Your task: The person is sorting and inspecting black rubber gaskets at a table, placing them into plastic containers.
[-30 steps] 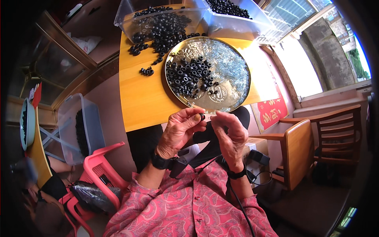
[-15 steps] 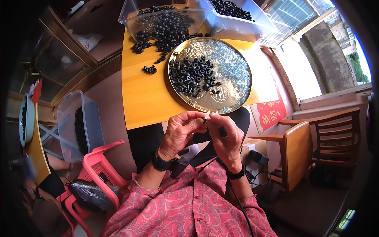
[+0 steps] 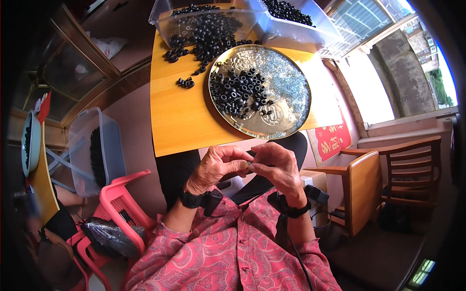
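Note:
My left hand [image 3: 220,167] and my right hand [image 3: 279,167] meet just in front of the near table edge, fingertips pinched together. Between them sits a small black ring-shaped part [image 3: 249,164], mostly covered by the fingers. Beyond the hands lies a round gold-coloured metal tray [image 3: 247,127] with a raised rim. A heap of black ring-shaped parts [image 3: 235,94] covers the tray's left half. Many tiny clear, bluish pieces [image 3: 286,80] are spread over its right half.
On the wooden table [image 3: 177,121], loose black parts [image 3: 204,41] spill from a tipped clear bin [image 3: 170,29]. Another clear bin [image 3: 296,36] holds more. Left are a clear tub [image 3: 114,150] and pink plastic chair [image 3: 114,194]; right, a wooden chair [image 3: 366,189].
Both hands have come down slightly, and the right fingers have closed in on the left fingertips. The black part, plainer to see before, is now mostly covered.

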A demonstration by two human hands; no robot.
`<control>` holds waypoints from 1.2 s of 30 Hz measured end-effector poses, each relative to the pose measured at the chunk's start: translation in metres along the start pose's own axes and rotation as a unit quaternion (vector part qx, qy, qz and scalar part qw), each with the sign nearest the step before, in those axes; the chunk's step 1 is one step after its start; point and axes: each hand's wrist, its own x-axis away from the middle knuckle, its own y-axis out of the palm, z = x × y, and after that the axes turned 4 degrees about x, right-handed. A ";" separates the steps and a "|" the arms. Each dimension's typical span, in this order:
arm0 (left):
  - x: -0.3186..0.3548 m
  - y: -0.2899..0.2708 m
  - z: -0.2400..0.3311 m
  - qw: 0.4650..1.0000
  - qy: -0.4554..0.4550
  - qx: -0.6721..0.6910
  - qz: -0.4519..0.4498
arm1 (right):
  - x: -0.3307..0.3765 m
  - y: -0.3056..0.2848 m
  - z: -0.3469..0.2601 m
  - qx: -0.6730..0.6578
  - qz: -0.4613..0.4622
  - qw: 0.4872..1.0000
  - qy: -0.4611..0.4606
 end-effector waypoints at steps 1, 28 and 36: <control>0.000 -0.001 0.001 1.000 -0.001 0.001 0.000 | -0.001 0.000 0.001 -0.056 -0.016 0.998 0.021; -0.003 -0.012 -0.007 0.962 0.025 0.266 0.057 | -0.066 -0.022 0.013 0.381 0.236 0.874 -0.186; -0.002 -0.013 -0.007 0.961 0.027 0.269 0.065 | -0.081 -0.011 0.022 0.454 0.250 0.841 -0.157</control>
